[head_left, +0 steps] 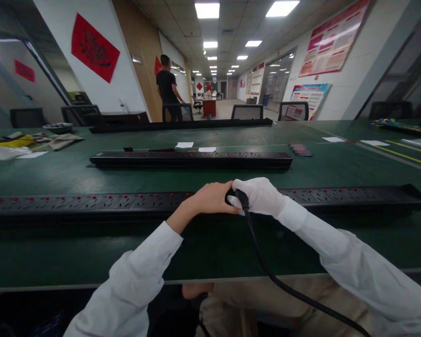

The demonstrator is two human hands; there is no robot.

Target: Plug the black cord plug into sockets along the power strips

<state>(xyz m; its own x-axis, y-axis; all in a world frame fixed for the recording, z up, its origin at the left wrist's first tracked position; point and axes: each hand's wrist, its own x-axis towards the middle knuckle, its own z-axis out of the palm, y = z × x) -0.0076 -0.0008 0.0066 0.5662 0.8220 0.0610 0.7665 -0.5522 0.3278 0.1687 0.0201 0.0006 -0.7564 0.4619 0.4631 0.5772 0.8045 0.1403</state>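
Note:
In the head view a long black power strip with a row of sockets and red switches runs across the table in front of me. Over its middle my two hands meet around a black power plug. Its thick black cable hangs down over the table edge to the lower right. My right hand, in a white dotted glove, is closed on the plug. Bare, my left hand curls its fingers and thumb around the plug's left side. The plug's front is hidden between the hands.
A second black power strip lies farther back, and long black strips lie at the far edge. Papers, a bowl and cloth rest on the green table. A person stands beyond the chairs.

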